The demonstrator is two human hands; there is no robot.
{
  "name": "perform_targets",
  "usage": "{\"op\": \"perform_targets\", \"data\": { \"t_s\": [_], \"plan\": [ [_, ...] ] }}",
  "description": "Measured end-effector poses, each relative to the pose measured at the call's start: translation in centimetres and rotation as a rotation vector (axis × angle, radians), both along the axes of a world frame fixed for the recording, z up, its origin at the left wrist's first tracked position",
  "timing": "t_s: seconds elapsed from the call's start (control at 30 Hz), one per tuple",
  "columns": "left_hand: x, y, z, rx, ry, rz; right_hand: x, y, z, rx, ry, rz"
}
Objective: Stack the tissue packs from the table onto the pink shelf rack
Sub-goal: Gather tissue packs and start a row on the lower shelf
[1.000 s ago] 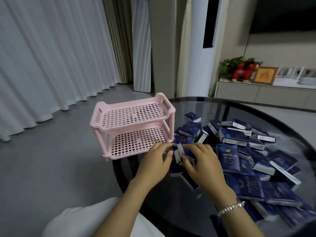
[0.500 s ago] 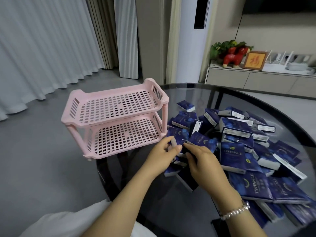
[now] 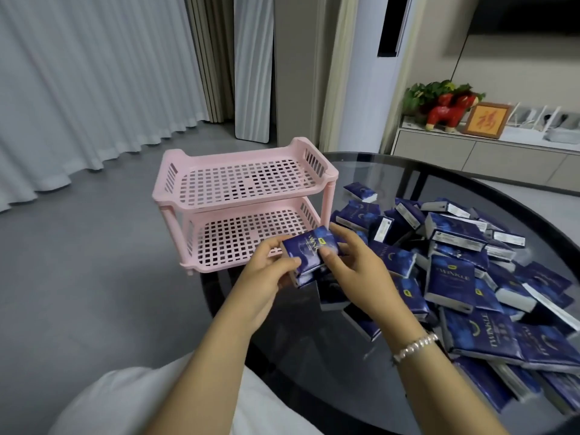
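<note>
At the near front edge of the pink shelf rack (image 3: 244, 202), both hands hold a small bundle of tissue packs (image 3: 309, 255) just above the table. The left hand (image 3: 266, 277) grips the bundle's near-left end, thumb curled over the top and fingers wrapped underneath; the right hand (image 3: 354, 265) pinches its right side, thumb on the top face, fingers curled behind. The bundle looks like two or three packs (exact count cannot be told, the lower ones being partly hidden).

Assessment: the step in hand is the first transfer, since both tiers of the rack show bare. The next move calls for carrying the bundle forward over the low front lip and setting it flat on a tier, kept square so that later packs can stack against it.

The remaining heap of packs (image 3: 455, 255) lies loose and overlapping to the right, some flat and some on edge. The surface is a round dark glass table (image 3: 376, 171), with the rack standing at its left rim. Beyond are a grey floor, pale curtains (image 3: 78, 73), a tall white unit, and a low sideboard (image 3: 470, 152) bearing a red figurine (image 3: 445, 111) and a framed picture (image 3: 485, 120).
</note>
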State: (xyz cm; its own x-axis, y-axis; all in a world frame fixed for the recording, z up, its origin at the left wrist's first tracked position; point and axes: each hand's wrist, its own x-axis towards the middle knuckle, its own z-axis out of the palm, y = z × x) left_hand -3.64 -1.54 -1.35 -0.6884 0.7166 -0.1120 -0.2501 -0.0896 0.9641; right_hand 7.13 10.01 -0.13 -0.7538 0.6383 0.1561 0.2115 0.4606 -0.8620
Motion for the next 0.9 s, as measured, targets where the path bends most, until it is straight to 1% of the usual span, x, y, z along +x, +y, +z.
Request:
{"op": "perform_targets", "data": {
  "t_s": [0.1,0.13,0.2,0.27,0.33,0.4,0.43,0.53,0.6,0.73,0.83,0.9],
  "plan": [
    [-0.9,-1.2,0.2,0.015,0.004,-0.069,-1.4,0.3,0.4,-0.162,0.026,0.113],
    [-1.3,-1.7,0.2,-0.002,0.032,-0.084,-1.8,0.4,0.5,-0.177,0.018,0.159],
    [-2.4,-2.8,-0.2,-0.088,0.15,-0.119,-2.7,0.6,0.6,-0.074,-0.004,0.229],
    [-3.7,-3.6,-0.9,-0.219,0.309,-0.153,-3.3,0.5,0.6,0.098,-0.052,0.275],
    [-4.7,-3.9,-1.7,-0.349,0.467,-0.146,-3.8,0.1,0.3,0.211,-0.11,0.328],
    [-5.1,-4.0,-2.3,-0.435,0.574,-0.174,-4.1,-0.1,-0.2,0.246,-0.179,0.383],
    [-5.2,-4.0,-2.5,-0.47,0.608,-0.193,-4.2,-0.1,-0.4,0.23,-0.197,0.407],
    [-5.1,-3.7,-2.7,-0.558,0.715,-0.241,-4.2,0.0,-0.7,0.184,-0.199,0.432],
    [-4.9,-3.4,-2.6,-0.576,0.718,-0.235,-4.2,0.1,-0.9,0.161,-0.194,0.431],
    [-4.3,-3.1,-2.1,-0.525,0.74,-0.182,-4.4,0.3,-1.2,0.161,-0.223,0.386],
    [-4.2,-3.2,-2.1,-0.518,0.723,-0.145,-4.5,0.7,-0.7,0.184,-0.24,0.421],
    [-4.3,-3.0,-2.3,-0.531,0.698,-0.126,-4.3,1.4,0.4,0.179,-0.286,0.423]
  ]
}}
